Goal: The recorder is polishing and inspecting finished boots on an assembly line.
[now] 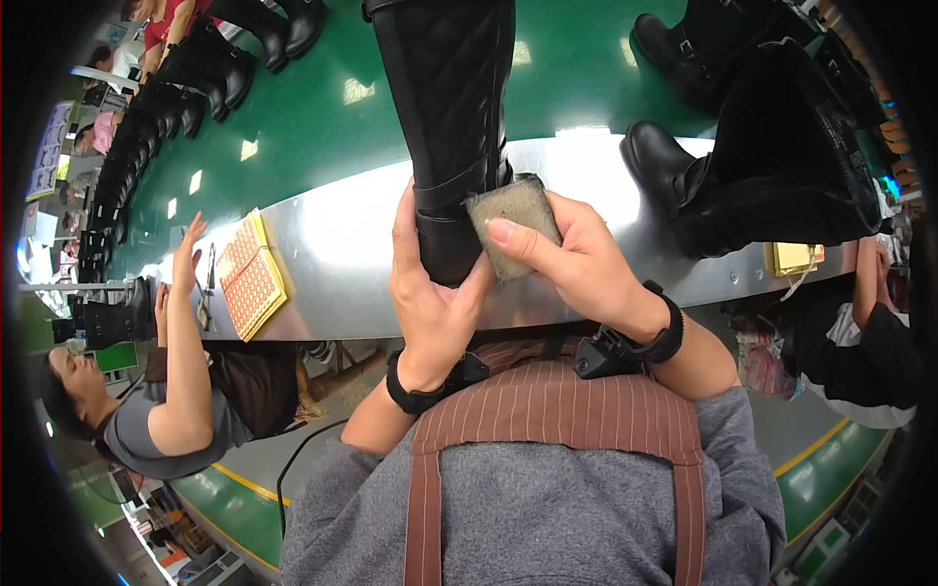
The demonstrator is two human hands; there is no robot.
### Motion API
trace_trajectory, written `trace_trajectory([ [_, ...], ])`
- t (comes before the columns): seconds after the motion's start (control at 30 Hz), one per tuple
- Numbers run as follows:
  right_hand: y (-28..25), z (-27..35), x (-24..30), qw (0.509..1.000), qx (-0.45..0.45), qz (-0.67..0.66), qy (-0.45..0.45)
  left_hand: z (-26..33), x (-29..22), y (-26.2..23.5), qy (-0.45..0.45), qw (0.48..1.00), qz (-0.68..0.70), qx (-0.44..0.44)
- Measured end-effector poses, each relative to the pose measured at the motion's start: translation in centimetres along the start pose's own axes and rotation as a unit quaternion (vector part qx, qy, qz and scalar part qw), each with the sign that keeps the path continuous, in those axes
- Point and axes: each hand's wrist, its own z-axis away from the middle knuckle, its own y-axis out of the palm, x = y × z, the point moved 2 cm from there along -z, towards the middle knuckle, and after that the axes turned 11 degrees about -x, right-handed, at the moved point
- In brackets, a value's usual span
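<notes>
A tall black boot point(445, 107) with a quilted shaft and ankle straps is right in front of me, heel toward my body. My left hand point(430, 313) is wrapped around its heel, fingers on one side and thumb on the other. In my right hand point(591, 264) is a worn grey-olive sponge pad point(513, 220), pinched with the thumb on top. The pad lies against the right side of the boot near the ankle strap. The boot's toe is hidden from view.
Another black boot point(772, 166) lies on its side to the right. A shiny metal ledge point(332, 264) borders the green surface point(313, 127). Yellow-edged patterned sheets point(252, 278) lie at left. Black boots point(161, 107) line the far left. Co-workers sit on both sides, one point(191, 420) with a raised arm.
</notes>
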Motion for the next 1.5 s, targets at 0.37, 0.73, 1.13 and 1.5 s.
trace_trajectory([
  [0.37,-1.4,-1.4,3.6,0.84,-0.169,0.363,-0.366,0.5,0.3,0.2,-0.068,0.997,0.046,-0.014],
  [0.73,-1.9,-1.1,3.8,0.782,-0.139,0.453,-0.405,0.8,0.5,0.1,-0.044,0.998,0.044,-0.033],
  [1.13,-1.2,-2.3,4.2,0.777,-0.119,0.457,-0.417,0.5,0.3,0.1,-0.059,0.997,0.052,-0.024],
  [1.5,-0.3,-0.8,1.9,0.935,-0.108,0.24,-0.238,0.1,0.2,-0.1,-0.081,0.995,0.048,-0.026],
])
